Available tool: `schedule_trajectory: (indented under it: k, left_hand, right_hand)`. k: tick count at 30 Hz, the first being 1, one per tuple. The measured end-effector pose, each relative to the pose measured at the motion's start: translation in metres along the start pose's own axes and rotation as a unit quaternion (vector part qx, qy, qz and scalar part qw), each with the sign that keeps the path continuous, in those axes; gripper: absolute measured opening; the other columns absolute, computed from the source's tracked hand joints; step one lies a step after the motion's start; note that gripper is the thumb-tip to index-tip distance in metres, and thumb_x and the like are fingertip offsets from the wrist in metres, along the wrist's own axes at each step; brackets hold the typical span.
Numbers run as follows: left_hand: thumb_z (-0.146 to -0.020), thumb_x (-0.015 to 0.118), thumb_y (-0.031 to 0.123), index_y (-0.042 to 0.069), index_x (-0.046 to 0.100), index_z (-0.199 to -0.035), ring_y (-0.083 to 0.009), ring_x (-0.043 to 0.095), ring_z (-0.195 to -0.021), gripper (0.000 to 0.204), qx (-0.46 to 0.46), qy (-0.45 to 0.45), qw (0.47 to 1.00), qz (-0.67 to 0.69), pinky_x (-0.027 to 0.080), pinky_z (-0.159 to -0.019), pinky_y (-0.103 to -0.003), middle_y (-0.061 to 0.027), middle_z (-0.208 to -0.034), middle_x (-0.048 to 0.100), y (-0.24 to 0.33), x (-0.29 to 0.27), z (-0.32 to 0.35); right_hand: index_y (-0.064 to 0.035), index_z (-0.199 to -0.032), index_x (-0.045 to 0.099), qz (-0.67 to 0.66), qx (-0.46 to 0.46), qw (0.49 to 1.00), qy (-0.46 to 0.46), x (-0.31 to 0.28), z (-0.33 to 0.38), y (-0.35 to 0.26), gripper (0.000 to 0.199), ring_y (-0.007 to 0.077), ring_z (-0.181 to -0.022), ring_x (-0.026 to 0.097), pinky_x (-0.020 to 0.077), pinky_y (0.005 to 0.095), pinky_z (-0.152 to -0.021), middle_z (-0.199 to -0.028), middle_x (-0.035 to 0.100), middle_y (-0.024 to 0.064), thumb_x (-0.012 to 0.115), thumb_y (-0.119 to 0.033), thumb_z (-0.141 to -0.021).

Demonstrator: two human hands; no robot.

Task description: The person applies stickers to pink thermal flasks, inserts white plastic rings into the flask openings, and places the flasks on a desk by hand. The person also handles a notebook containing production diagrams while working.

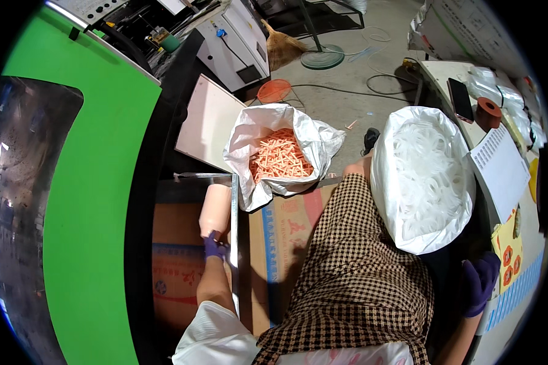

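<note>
My left hand, in a purple glove with the fingertips bare, grips the lower, narrower end of a peach-coloured plastic bottle. The bottle lies over an open bin with a metal rim, lined with printed cardboard. My right hand, also in a purple glove, hangs at the edge of the table on the right. Its thumb stands apart from loosely bent fingers, and I see nothing in it. Beside it lies a yellow sheet with red round shapes.
A white sack of peach plastic scraps stands ahead; another sack of clear plastic rings sits by my leg. A green machine fills the left. The right-hand table holds a phone, a tape roll and papers.
</note>
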State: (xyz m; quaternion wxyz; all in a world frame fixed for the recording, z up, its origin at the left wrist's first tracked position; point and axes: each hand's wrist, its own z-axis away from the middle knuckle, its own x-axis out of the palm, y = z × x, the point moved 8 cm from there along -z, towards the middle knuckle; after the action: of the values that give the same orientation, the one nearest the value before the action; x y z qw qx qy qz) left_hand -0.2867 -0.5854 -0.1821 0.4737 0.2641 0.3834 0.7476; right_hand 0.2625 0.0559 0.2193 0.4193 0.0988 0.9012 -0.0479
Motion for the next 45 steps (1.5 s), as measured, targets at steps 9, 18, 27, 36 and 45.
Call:
schedule_trajectory:
  k: [9, 18, 27, 36, 45]
  left_hand:
    - [-0.094, 0.071, 0.018, 0.004, 0.065, -0.114, -0.0144, 0.062, -0.086, 0.025, 0.476, -0.102, 0.838, -0.245, 0.051, -0.076, -0.03, -0.0036, -0.1, 0.066, 0.172, 0.069, 0.066]
    - [-0.084, 0.072, 0.008, 0.012, 0.054, -0.142, -0.0278, 0.059, -0.113, 0.06, 0.592, 0.001, 0.711, -0.379, 0.049, -0.097, -0.039, -0.0124, -0.122, 0.059, 0.148, 0.147, 0.075]
    - [-0.074, 0.056, -0.013, 0.008, 0.071, -0.118, -0.0266, 0.07, -0.105, 0.051, 0.639, -0.192, 0.566, -0.483, 0.054, -0.093, -0.035, -0.0129, -0.114, 0.072, 0.198, 0.205, 0.197]
    - [-0.079, 0.068, 0.004, 0.018, 0.069, -0.131, -0.0249, 0.069, -0.077, 0.053, 0.613, -0.478, 0.447, -0.442, 0.055, -0.069, -0.035, -0.0105, -0.091, 0.073, 0.137, 0.295, 0.568]
    - [-0.073, 0.084, 0.02, 0.0, 0.047, -0.145, -0.0294, 0.051, -0.133, 0.083, 0.506, -0.599, 0.532, -0.32, 0.038, -0.113, -0.041, -0.0185, -0.141, 0.054, 0.093, 0.319, 0.55]
  right_hand:
    - [-0.0092, -0.097, 0.07, -0.058, -0.008, 0.998, -0.001, 0.015, -0.003, -0.008, 0.035, 0.0328, -0.082, 0.058, 0.0495, 0.0489, -0.078, -0.086, 0.058, 0.0081, 0.08, 0.0, -0.065]
    - [-0.0149, -0.102, 0.069, -0.123, -0.024, 0.992, -0.016, 0.034, -0.013, -0.021, 0.035, 0.0249, -0.081, 0.059, 0.0513, 0.0427, -0.076, -0.087, 0.06, 0.0028, 0.075, -0.007, -0.069]
    - [-0.0168, -0.109, 0.071, -0.202, 0.022, 0.977, -0.063, 0.04, -0.005, -0.017, 0.045, 0.0256, -0.083, 0.06, 0.0494, 0.0415, -0.08, -0.089, 0.061, 0.0027, 0.077, -0.009, -0.066]
    - [-0.0048, -0.141, 0.053, -0.601, 0.188, 0.747, -0.211, 0.136, -0.097, -0.124, 0.053, 0.0197, -0.098, 0.065, 0.053, 0.0341, -0.088, -0.116, 0.065, 0.0162, 0.069, -0.007, -0.091]
    - [-0.0111, -0.129, 0.063, -0.559, 0.166, 0.784, -0.211, 0.184, -0.095, -0.118, 0.036, 0.0365, -0.097, 0.069, 0.0542, 0.0402, -0.086, -0.11, 0.07, 0.0185, 0.054, -0.027, -0.098]
